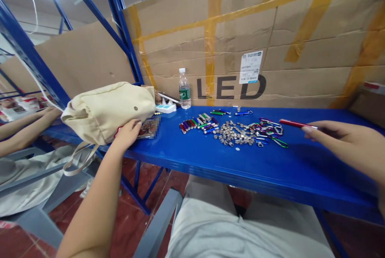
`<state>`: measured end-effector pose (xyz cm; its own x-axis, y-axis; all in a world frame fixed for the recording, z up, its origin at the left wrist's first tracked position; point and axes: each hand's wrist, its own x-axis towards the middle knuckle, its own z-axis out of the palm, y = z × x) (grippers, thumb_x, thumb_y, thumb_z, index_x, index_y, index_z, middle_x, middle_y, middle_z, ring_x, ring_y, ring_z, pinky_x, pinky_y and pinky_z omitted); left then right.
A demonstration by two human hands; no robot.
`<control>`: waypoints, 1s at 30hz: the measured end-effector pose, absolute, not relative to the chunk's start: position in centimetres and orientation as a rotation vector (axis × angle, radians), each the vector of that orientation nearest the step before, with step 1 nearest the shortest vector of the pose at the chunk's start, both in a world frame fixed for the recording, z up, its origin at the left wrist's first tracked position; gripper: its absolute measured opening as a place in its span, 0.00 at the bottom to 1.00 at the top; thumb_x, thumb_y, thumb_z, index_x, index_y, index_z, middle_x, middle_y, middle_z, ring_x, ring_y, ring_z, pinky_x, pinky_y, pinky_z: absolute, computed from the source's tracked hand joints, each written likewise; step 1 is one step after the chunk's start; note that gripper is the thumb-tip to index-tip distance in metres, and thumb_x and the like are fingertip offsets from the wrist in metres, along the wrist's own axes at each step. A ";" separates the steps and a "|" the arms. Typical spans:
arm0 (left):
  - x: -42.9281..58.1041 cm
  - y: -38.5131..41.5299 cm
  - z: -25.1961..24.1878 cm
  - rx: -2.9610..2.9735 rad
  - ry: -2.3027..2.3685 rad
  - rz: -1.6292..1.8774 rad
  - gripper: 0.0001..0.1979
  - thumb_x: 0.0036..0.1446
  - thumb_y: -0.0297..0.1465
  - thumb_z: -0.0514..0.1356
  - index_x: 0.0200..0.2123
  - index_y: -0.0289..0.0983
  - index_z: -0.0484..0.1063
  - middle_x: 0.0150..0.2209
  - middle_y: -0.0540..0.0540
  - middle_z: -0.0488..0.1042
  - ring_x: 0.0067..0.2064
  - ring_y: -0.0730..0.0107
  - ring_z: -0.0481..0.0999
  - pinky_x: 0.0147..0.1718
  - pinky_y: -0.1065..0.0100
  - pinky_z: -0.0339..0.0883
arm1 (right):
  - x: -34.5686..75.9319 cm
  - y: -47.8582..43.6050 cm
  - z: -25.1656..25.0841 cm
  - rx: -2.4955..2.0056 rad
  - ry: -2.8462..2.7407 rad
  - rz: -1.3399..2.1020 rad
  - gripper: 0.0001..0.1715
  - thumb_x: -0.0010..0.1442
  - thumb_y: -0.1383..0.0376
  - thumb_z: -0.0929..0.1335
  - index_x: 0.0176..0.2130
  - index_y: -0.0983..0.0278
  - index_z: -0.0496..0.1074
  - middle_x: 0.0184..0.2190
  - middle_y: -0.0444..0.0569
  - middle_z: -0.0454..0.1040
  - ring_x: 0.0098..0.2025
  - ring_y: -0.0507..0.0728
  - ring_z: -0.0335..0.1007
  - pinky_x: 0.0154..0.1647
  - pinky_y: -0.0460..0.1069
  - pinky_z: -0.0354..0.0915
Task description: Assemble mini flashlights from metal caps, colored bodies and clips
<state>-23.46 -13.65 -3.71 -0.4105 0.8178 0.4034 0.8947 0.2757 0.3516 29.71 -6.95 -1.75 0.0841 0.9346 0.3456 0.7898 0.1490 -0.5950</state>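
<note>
My right hand pinches a slim red pen-shaped tube with a shiny silver end, held above the right part of the table. Left of it lies a tangle of coloured carabiner clips beside a pile of small silver metal pieces. Further left, short coloured metal tubes lie roughly in rows. My left hand rests against the cream bag, its fingers curled together near a bit of red. Whatever they hold is hidden. A flat, partly blurred printed item lies beside those fingers.
A water bottle and a white power strip stand at the back of the blue table. Behind rises a taped cardboard sheet. Blue posts stand left. Another person's arms reach in at far left, beside a grey chair.
</note>
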 end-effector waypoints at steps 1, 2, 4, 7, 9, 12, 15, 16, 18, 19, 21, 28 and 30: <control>-23.5 -13.8 -4.0 -1.657 -2.326 -0.836 0.26 0.60 0.41 0.44 0.52 0.32 0.68 0.53 0.39 0.71 0.56 0.59 0.67 0.58 0.63 0.56 | 29.7 -7.0 -1.8 -1.680 -1.722 0.267 0.20 0.39 0.47 0.64 0.29 0.55 0.74 0.35 0.50 0.78 0.43 0.68 0.72 0.43 0.58 0.64; -23.5 -14.0 -4.3 -1.709 -2.250 -0.849 0.24 0.59 0.40 0.45 0.49 0.33 0.70 0.51 0.40 0.72 0.56 0.60 0.68 0.59 0.63 0.56 | 29.6 -7.1 -1.8 -1.689 -1.722 0.266 0.20 0.38 0.47 0.64 0.29 0.55 0.74 0.35 0.50 0.78 0.42 0.68 0.71 0.44 0.58 0.63; -23.4 -14.7 -4.9 -1.803 -2.112 -0.872 0.21 0.58 0.39 0.47 0.44 0.35 0.74 0.50 0.41 0.72 0.55 0.61 0.68 0.59 0.62 0.56 | 29.7 -7.1 -1.9 -1.691 -1.731 0.254 0.20 0.38 0.47 0.65 0.28 0.54 0.73 0.34 0.51 0.78 0.41 0.68 0.71 0.43 0.58 0.63; -23.1 -16.0 -5.4 -1.851 -2.010 -0.928 0.19 0.57 0.38 0.48 0.38 0.39 0.76 0.52 0.45 0.69 0.56 0.60 0.67 0.59 0.61 0.56 | 29.9 -7.0 -2.2 -1.690 -1.741 0.214 0.19 0.39 0.46 0.65 0.28 0.53 0.73 0.32 0.51 0.78 0.38 0.68 0.71 0.40 0.59 0.63; -23.1 -16.8 -5.5 -1.865 -1.987 -0.932 0.18 0.57 0.38 0.48 0.36 0.41 0.77 0.53 0.47 0.69 0.56 0.59 0.66 0.59 0.59 0.57 | 30.1 -6.8 -2.5 -1.687 -1.740 0.177 0.18 0.40 0.46 0.65 0.27 0.53 0.73 0.32 0.51 0.78 0.37 0.68 0.71 0.38 0.59 0.63; -23.3 -17.1 -5.3 -1.915 -1.963 -0.880 0.20 0.57 0.39 0.47 0.33 0.41 0.78 0.52 0.48 0.70 0.55 0.59 0.67 0.58 0.59 0.57 | 30.3 -6.7 -2.7 -1.663 -1.759 0.160 0.17 0.41 0.46 0.65 0.27 0.52 0.74 0.32 0.51 0.78 0.37 0.68 0.71 0.37 0.59 0.63; -23.4 -15.9 -4.7 -1.907 -2.010 -0.787 0.23 0.58 0.38 0.44 0.30 0.40 0.78 0.51 0.46 0.71 0.54 0.59 0.68 0.58 0.61 0.57 | 30.2 -6.6 -2.7 -1.664 -1.769 0.186 0.18 0.40 0.46 0.65 0.27 0.52 0.74 0.33 0.51 0.78 0.38 0.69 0.71 0.38 0.59 0.63; -23.4 -15.2 -4.5 -1.898 -2.043 -0.746 0.24 0.59 0.38 0.43 0.31 0.39 0.78 0.51 0.46 0.71 0.54 0.60 0.68 0.58 0.62 0.57 | 30.1 -6.5 -2.7 -1.669 -1.772 0.197 0.18 0.40 0.46 0.65 0.27 0.52 0.74 0.33 0.51 0.78 0.38 0.68 0.71 0.39 0.59 0.63; -23.5 -13.8 -4.1 -1.898 -2.116 -0.694 0.25 0.59 0.38 0.42 0.37 0.38 0.78 0.51 0.45 0.71 0.54 0.60 0.68 0.58 0.63 0.56 | 30.1 -6.4 -2.8 -1.671 -1.781 0.210 0.18 0.40 0.46 0.65 0.28 0.52 0.74 0.34 0.51 0.78 0.39 0.68 0.72 0.40 0.59 0.64; -23.6 -13.1 -3.9 -1.903 -2.163 -0.702 0.26 0.60 0.38 0.40 0.39 0.36 0.78 0.51 0.44 0.71 0.54 0.60 0.68 0.58 0.65 0.56 | 30.1 -6.4 -2.8 -1.664 -1.788 0.211 0.18 0.40 0.46 0.65 0.28 0.52 0.74 0.33 0.51 0.78 0.39 0.68 0.72 0.40 0.59 0.64; -24.0 -12.2 -3.8 -1.849 -2.242 -0.746 0.28 0.61 0.39 0.39 0.43 0.33 0.75 0.52 0.42 0.71 0.54 0.60 0.68 0.58 0.65 0.56 | 30.1 -6.3 -2.9 -1.640 -1.804 0.203 0.18 0.40 0.46 0.65 0.27 0.52 0.74 0.33 0.50 0.79 0.39 0.68 0.72 0.40 0.59 0.64; -24.9 -14.2 -4.7 -1.877 -2.030 -0.942 0.27 0.63 0.40 0.38 0.44 0.34 0.74 0.54 0.43 0.69 0.57 0.63 0.66 0.60 0.66 0.53 | 30.2 -6.3 -3.1 -1.654 -1.828 0.200 0.19 0.41 0.46 0.65 0.28 0.53 0.74 0.35 0.50 0.79 0.40 0.68 0.72 0.42 0.59 0.64; -24.9 -14.9 -4.9 -1.882 -2.026 -0.956 0.26 0.63 0.40 0.39 0.43 0.35 0.74 0.53 0.43 0.70 0.56 0.63 0.67 0.60 0.65 0.55 | 30.2 -6.4 -3.1 -1.666 -1.833 0.206 0.19 0.40 0.46 0.65 0.29 0.53 0.74 0.36 0.50 0.79 0.41 0.67 0.72 0.43 0.58 0.65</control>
